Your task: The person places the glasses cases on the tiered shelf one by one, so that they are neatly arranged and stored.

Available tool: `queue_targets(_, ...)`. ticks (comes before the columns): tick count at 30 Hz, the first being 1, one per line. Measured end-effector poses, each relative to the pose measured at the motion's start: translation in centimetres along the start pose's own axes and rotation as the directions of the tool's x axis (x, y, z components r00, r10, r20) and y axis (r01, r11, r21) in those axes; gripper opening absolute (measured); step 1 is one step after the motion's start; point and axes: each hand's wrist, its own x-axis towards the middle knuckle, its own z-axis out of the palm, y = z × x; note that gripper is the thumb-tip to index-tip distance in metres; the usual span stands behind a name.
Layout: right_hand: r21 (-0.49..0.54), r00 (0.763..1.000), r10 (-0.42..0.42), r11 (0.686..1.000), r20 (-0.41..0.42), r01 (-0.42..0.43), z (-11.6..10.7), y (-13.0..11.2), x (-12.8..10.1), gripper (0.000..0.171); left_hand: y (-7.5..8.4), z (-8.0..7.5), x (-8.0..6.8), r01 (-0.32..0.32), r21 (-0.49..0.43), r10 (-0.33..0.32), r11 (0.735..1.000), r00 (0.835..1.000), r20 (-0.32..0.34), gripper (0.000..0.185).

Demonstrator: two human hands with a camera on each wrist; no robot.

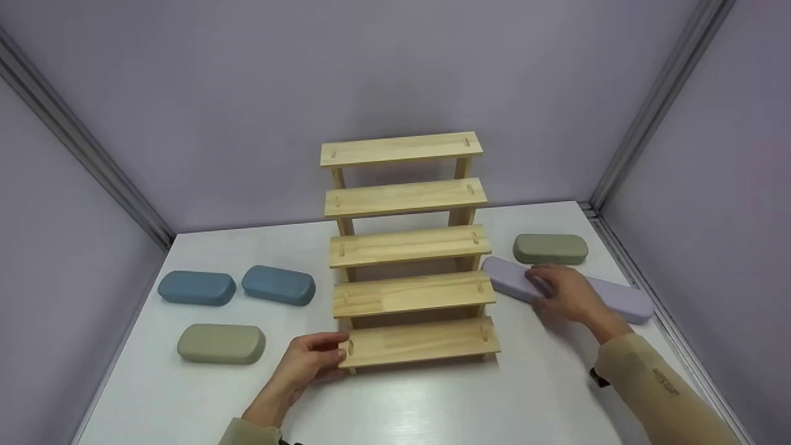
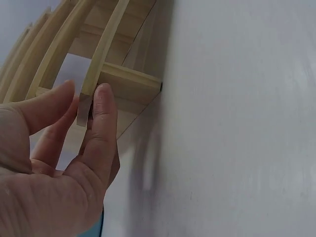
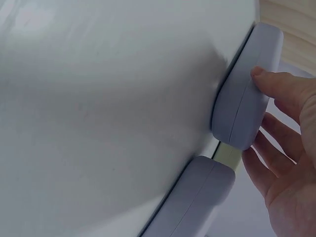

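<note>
A five-step wooden display stand (image 1: 415,293) stands in the middle of the white table. My left hand (image 1: 304,364) pinches the left end of its lowest shelf; the left wrist view shows the thumb (image 2: 54,106) and fingers on either side of the board. To the right of the stand, my right hand (image 1: 570,293) grips a lavender glasses case (image 1: 508,276) lying on the table. Its thumb presses the near side, seen in the right wrist view, while the other fingers are on the far side. A second lavender glasses case (image 1: 624,301) lies just right of that hand.
Behind the lavender cases lies a green glasses case (image 1: 550,250). Left of the stand are two blue cases (image 1: 196,288) (image 1: 278,285) and another green case (image 1: 221,343). Pale walls (image 1: 401,68) enclose the table at the back and sides.
</note>
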Motion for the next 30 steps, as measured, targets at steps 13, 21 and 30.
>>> queue_targets(13,0.035,0.998,0.041,0.998,0.041,-0.043,0.62,0.66,-0.20,0.060,-0.37,0.24,0.31,-0.030,0.036,0.032,0.999,0.999,-0.039,0.045)
queue_targets(21,0.036,0.994,0.089,0.995,0.061,-0.091,0.89,0.56,-0.02,0.061,-0.36,0.26,0.49,-0.037,0.067,0.040,0.997,0.998,-0.054,0.044)
queue_targets(30,0.012,0.998,0.053,0.999,0.021,-0.053,0.96,0.53,-0.11,0.059,-0.37,0.54,0.62,-0.050,0.070,0.053,0.996,0.997,-0.047,0.043)
